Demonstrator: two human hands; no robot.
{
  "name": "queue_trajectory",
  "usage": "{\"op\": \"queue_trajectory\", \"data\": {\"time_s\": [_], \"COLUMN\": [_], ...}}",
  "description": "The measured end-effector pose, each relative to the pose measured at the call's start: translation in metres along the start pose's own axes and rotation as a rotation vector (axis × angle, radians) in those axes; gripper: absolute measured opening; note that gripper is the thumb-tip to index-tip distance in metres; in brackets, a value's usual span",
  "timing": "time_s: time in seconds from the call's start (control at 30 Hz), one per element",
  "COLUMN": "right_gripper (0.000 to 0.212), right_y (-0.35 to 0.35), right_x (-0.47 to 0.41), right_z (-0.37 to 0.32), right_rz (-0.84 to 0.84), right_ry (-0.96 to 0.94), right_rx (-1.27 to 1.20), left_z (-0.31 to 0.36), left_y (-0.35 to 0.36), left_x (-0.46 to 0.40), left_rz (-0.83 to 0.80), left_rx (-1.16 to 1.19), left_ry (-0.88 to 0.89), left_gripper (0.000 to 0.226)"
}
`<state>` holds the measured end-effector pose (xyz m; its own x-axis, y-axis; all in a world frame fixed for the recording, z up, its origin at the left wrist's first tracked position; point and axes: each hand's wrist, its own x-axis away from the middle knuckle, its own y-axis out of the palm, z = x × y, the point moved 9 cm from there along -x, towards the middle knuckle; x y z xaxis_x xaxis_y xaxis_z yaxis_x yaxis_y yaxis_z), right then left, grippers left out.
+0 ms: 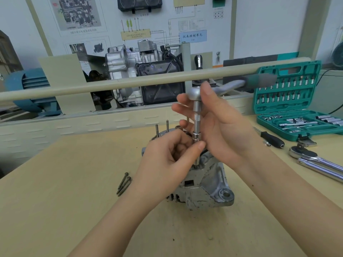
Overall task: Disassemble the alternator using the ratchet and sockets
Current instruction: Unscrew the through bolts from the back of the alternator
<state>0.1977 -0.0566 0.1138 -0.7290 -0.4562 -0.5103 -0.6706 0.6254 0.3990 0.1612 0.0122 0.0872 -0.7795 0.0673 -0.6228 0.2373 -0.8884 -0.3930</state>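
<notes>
The grey metal alternator stands on the wooden bench, partly hidden by my hands. A small ratchet with a green handle stands upright over it on an extension bar, whose socket end meets the alternator's top. My left hand pinches the lower end of the extension between thumb and fingers. My right hand wraps round the bar's upper part, thumb on the ratchet head. Two long bolts stick up from the alternator's far side.
Several removed bolts lie left of the alternator. An open green socket case sits at the right rear. A black-handled screwdriver and a large chrome ratchet lie at the right. A beige rail crosses behind the bench.
</notes>
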Motion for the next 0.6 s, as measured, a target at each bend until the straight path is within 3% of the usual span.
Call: {"op": "queue_trajectory", "data": {"time_s": [0.13, 0.33, 0.6], "right_gripper": [0.031, 0.029, 0.014], "right_y": [-0.001, 0.009, 0.006], "right_x": [0.0, 0.002, 0.006], "right_z": [-0.002, 0.005, -0.004], "right_rz": [0.002, -0.094, -0.001], "right_ry": [-0.02, 0.053, -0.034], "right_rx": [0.007, 0.051, 0.063], "left_z": [0.001, 0.003, 0.002], "left_y": [0.0, 0.002, -0.002], "left_x": [0.0, -0.001, -0.002], "left_rz": [-0.016, -0.067, 0.008], "left_rx": [0.014, -0.005, -0.028], "left_ry": [-0.013, -0.018, -0.016], "left_gripper": [0.023, 0.034, 0.036]}}
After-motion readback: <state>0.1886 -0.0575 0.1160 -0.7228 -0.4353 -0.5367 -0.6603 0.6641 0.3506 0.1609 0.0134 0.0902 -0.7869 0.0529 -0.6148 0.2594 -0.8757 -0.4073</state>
